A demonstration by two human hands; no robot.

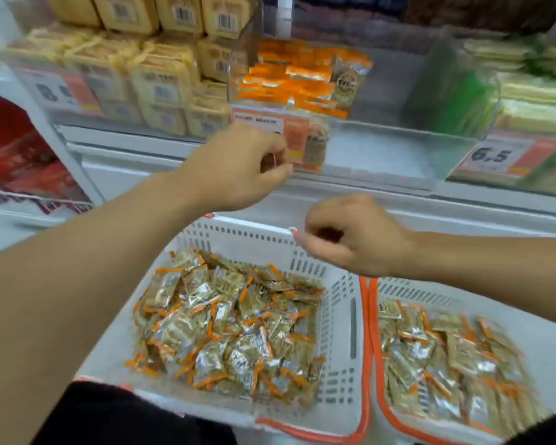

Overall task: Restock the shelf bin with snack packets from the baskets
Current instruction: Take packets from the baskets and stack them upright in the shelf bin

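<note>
Shelf tag (pixel 491 154) reads "6.5"; left hand (pixel 238 168), right hand (pixel 350 236) curled, empty.

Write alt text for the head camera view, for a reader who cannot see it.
Two bare hands, the left hand and right hand, fingers curled and holding nothing visible, hover between a clear shelf bin partly stocked with orange snack packets and two white baskets below, the left basket and right basket, both full of similar packets.

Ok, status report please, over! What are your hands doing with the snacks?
Left hand curled, empty, by clear plastic shelf bin. Right hand curled, empty, above white plastic baskets. Gold-and-orange snack packets waiting. Nothing blocking.
</note>
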